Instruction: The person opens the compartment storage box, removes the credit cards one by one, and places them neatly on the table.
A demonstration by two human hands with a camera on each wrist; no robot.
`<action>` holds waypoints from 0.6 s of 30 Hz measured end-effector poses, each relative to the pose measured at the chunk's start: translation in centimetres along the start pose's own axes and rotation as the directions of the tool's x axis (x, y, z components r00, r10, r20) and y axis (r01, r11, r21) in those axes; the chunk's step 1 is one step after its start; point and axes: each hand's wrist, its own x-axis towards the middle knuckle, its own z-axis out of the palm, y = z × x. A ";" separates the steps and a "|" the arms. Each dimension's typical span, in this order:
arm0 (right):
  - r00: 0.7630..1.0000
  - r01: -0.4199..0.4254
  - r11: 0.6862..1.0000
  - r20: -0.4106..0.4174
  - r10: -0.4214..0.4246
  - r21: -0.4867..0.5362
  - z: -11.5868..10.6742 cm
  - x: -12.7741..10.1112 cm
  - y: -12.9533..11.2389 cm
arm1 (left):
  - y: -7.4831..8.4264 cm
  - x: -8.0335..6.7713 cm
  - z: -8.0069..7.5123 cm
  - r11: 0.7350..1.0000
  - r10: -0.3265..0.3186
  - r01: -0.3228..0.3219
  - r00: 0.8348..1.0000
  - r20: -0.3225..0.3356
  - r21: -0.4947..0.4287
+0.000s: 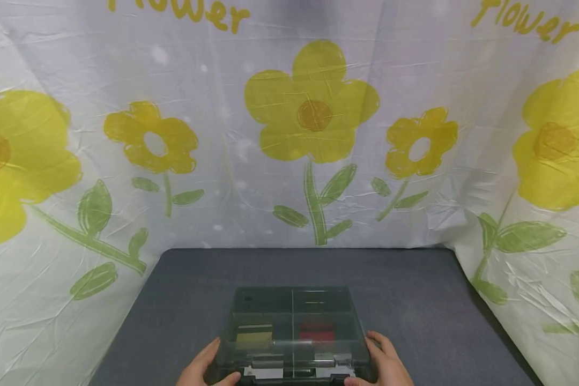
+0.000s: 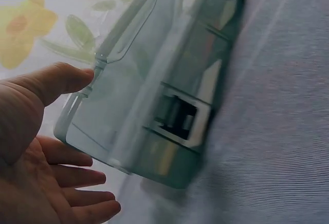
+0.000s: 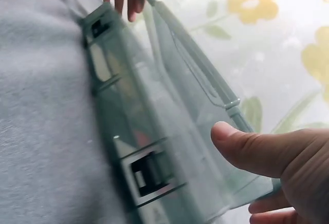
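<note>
A translucent dark-green case point(image 1: 294, 303) lies at the near side of the table, lid down. Through the lid show a yellowish block point(image 1: 254, 338) and a red block point(image 1: 317, 333). Black latches point(image 3: 149, 175) line its front. My left hand point(image 1: 205, 370) is at the near left corner; in the left wrist view its thumb point(image 2: 77, 77) touches the rim and the other fingers extend loosely alongside. At the near right corner is my right hand point(image 1: 391, 364), its thumb point(image 3: 231, 136) over the lid edge and its lower fingers partly hidden.
A dark grey cloth covers the table point(image 1: 193, 284). White curtains point(image 1: 231, 177) printed with yellow flowers hang behind it and along both sides. Grey fabric point(image 2: 272, 131) lies close by the latch side of the case in both wrist views.
</note>
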 end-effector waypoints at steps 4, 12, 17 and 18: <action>0.999 -0.036 0.999 -0.002 0.036 -0.018 -1.1 0.2 -1.2 | 1.4 -0.2 -1.1 0.999 -0.003 0.005 1.000 -0.030 0.051; 0.998 -0.007 0.997 -0.070 0.001 -0.077 -3.0 1.1 -3.1 | 4.0 -0.2 -2.8 0.988 0.078 -0.063 0.991 -0.107 0.140; 0.992 0.039 0.996 -0.113 -0.049 -0.086 -4.0 1.9 -3.9 | 5.1 0.4 -3.7 0.992 0.076 -0.065 0.992 -0.105 0.106; 0.991 0.047 0.995 -0.121 -0.057 -0.086 -4.1 2.1 -4.1 | 5.3 0.5 -3.8 0.993 0.068 -0.058 0.992 -0.104 0.098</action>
